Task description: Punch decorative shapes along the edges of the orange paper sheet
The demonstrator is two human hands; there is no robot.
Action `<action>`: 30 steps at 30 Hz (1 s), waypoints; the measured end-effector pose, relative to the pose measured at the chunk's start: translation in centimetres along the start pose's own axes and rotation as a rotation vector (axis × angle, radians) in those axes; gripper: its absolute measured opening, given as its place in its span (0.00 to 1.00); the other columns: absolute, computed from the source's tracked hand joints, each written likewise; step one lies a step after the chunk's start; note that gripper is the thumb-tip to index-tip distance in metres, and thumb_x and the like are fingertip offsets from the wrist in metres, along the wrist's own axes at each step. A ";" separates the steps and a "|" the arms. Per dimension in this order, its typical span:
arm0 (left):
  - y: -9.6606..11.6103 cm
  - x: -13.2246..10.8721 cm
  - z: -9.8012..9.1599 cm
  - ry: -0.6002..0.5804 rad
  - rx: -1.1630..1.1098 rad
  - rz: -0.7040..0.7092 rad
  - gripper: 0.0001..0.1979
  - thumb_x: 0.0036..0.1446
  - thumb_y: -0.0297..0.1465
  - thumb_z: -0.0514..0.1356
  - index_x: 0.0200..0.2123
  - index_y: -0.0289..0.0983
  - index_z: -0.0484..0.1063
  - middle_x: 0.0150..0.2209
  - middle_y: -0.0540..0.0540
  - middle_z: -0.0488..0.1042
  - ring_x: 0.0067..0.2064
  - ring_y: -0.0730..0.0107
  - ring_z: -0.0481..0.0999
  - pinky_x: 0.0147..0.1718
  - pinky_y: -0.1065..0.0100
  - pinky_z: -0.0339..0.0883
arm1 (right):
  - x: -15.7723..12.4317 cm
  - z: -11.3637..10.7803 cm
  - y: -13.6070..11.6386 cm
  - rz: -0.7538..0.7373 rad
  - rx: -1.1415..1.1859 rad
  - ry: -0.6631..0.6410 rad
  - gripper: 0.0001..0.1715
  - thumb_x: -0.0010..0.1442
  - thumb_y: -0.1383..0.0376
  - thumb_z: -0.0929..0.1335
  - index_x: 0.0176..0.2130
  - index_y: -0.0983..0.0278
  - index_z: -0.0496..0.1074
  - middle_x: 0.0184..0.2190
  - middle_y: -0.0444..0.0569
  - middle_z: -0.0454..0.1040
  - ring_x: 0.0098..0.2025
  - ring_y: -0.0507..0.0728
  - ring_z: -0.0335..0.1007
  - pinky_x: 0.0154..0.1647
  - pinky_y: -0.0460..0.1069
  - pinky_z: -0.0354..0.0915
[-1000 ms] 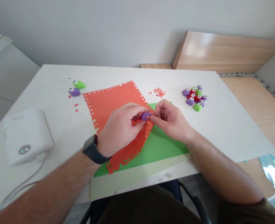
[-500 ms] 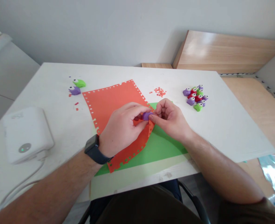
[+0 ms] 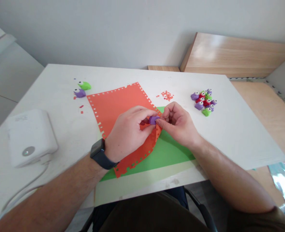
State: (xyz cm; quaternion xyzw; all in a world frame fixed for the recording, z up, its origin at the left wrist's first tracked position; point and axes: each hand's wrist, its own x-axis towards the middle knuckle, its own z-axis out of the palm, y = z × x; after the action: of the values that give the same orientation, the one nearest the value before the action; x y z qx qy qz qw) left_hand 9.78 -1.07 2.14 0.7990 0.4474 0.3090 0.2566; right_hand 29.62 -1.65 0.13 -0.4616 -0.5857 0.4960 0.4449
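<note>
Your left hand [image 3: 129, 133] has its fingers [image 3: 142, 112] curled closed around a purple craft punch [image 3: 153, 120], gripping it from the left. Your right hand [image 3: 178, 125] is closed too, with its thumb and fingers [image 3: 167, 112] pressed against the right end of the punch, at the edge of the orange paper sheet [image 3: 115, 106].

That sheet's perforated edge curls up between your hands, right at the punch, though you can't tell from this view whether the paper sits inside the punch's slot. Square holes run along the sheet's edges. It lies partly over a green paper sheet [image 3: 168, 151], and both rest on the white bench [image 3: 219, 129].

Just past your right fingers is a small scatter of orange paper bits [image 3: 166, 95]. Further right, a tight cluster of purple, red and green craft punches [image 3: 204, 102] sits on the bench. To the far left of the orange sheet are a green craft punch [image 3: 84, 85] and a purple craft punch [image 3: 79, 93], side by side and touching. Nearer you on the left is a white corded device [image 3: 28, 137]. A black smartwatch [image 3: 99, 154] is on your left wrist.
</note>
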 end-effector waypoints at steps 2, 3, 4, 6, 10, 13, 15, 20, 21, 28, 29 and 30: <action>0.0 0.0 0.0 0.003 0.001 -0.004 0.12 0.60 0.26 0.66 0.48 0.40 0.80 0.46 0.46 0.82 0.45 0.63 0.82 0.48 0.62 0.75 | 0.0 -0.1 -0.1 -0.010 0.007 0.001 0.19 0.59 0.60 0.77 0.37 0.58 0.63 0.27 0.39 0.67 0.27 0.51 0.60 0.29 0.49 0.58; -0.1 0.0 0.0 0.005 -0.001 -0.007 0.12 0.60 0.27 0.66 0.48 0.40 0.80 0.46 0.46 0.82 0.45 0.63 0.82 0.48 0.62 0.75 | 0.0 -0.1 -0.1 -0.011 0.007 0.004 0.19 0.59 0.59 0.77 0.37 0.58 0.63 0.27 0.39 0.67 0.27 0.51 0.60 0.29 0.49 0.58; -0.1 0.0 0.0 0.007 -0.004 -0.011 0.12 0.61 0.27 0.66 0.48 0.40 0.80 0.46 0.46 0.82 0.44 0.64 0.81 0.48 0.63 0.75 | 0.0 -0.1 -0.2 -0.008 0.003 0.007 0.20 0.59 0.58 0.77 0.37 0.58 0.63 0.27 0.39 0.67 0.27 0.51 0.60 0.29 0.49 0.58; -0.1 0.0 0.1 0.011 -0.008 -0.016 0.11 0.61 0.28 0.66 0.47 0.40 0.80 0.46 0.46 0.82 0.44 0.64 0.81 0.47 0.63 0.75 | 0.0 -0.1 -0.2 0.000 -0.010 0.014 0.22 0.58 0.57 0.77 0.36 0.58 0.62 0.27 0.39 0.67 0.27 0.51 0.61 0.29 0.49 0.58; 0.0 0.0 0.0 0.016 -0.001 -0.019 0.11 0.61 0.27 0.66 0.48 0.40 0.80 0.46 0.46 0.82 0.44 0.64 0.81 0.46 0.64 0.75 | -0.1 -0.2 -0.1 0.000 -0.038 -0.005 0.20 0.60 0.57 0.76 0.37 0.58 0.62 0.28 0.40 0.69 0.28 0.51 0.62 0.29 0.49 0.59; 0.0 0.0 0.0 0.014 0.006 -0.009 0.12 0.60 0.26 0.67 0.48 0.40 0.80 0.46 0.46 0.81 0.44 0.65 0.81 0.47 0.64 0.74 | -0.3 -0.2 0.0 -0.009 -0.072 -0.023 0.16 0.62 0.61 0.74 0.38 0.59 0.62 0.31 0.41 0.71 0.29 0.51 0.63 0.30 0.49 0.60; 0.1 0.0 -0.1 0.014 0.018 0.000 0.12 0.60 0.25 0.67 0.48 0.39 0.80 0.45 0.47 0.81 0.44 0.65 0.81 0.47 0.64 0.74 | -0.3 -0.2 0.1 -0.014 -0.081 -0.026 0.15 0.63 0.63 0.74 0.39 0.59 0.62 0.31 0.41 0.71 0.29 0.51 0.63 0.31 0.49 0.61; 0.0 0.0 0.0 0.022 0.044 0.020 0.13 0.60 0.24 0.67 0.48 0.38 0.80 0.45 0.47 0.81 0.45 0.66 0.80 0.47 0.65 0.73 | -0.1 -0.1 0.3 -0.019 -0.068 -0.014 0.16 0.61 0.63 0.74 0.38 0.59 0.62 0.31 0.41 0.71 0.29 0.51 0.64 0.30 0.49 0.61; 0.0 0.0 0.0 0.023 0.044 0.022 0.13 0.60 0.24 0.67 0.48 0.38 0.80 0.45 0.47 0.81 0.45 0.66 0.80 0.48 0.65 0.73 | -0.1 -0.1 0.3 -0.019 -0.068 -0.012 0.16 0.61 0.63 0.74 0.38 0.59 0.62 0.31 0.41 0.71 0.29 0.51 0.64 0.30 0.49 0.61; 0.0 0.0 0.0 0.024 0.033 0.017 0.13 0.59 0.23 0.67 0.47 0.38 0.80 0.46 0.46 0.82 0.45 0.65 0.81 0.47 0.64 0.73 | -0.2 -0.1 0.3 -0.031 -0.046 -0.013 0.16 0.62 0.62 0.74 0.39 0.59 0.63 0.30 0.40 0.71 0.28 0.51 0.64 0.30 0.49 0.61; 0.0 0.0 0.0 0.025 0.033 0.017 0.13 0.59 0.23 0.67 0.47 0.38 0.80 0.46 0.46 0.82 0.45 0.65 0.81 0.48 0.64 0.73 | -0.2 -0.1 0.3 -0.032 -0.047 -0.011 0.16 0.62 0.62 0.74 0.39 0.59 0.63 0.30 0.40 0.70 0.28 0.51 0.64 0.30 0.49 0.60; 0.0 0.0 0.1 0.025 0.033 0.018 0.13 0.59 0.23 0.67 0.47 0.38 0.80 0.46 0.46 0.81 0.45 0.64 0.81 0.48 0.64 0.74 | -0.2 -0.1 0.3 -0.032 -0.050 -0.009 0.16 0.62 0.62 0.75 0.39 0.59 0.63 0.30 0.40 0.70 0.28 0.50 0.63 0.30 0.49 0.60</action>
State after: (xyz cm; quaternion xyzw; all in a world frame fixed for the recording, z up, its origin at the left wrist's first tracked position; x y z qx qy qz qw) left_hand 9.84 -1.09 2.12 0.8032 0.4483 0.3142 0.2350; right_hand 29.74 -1.77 -0.18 -0.4606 -0.6072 0.4762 0.4386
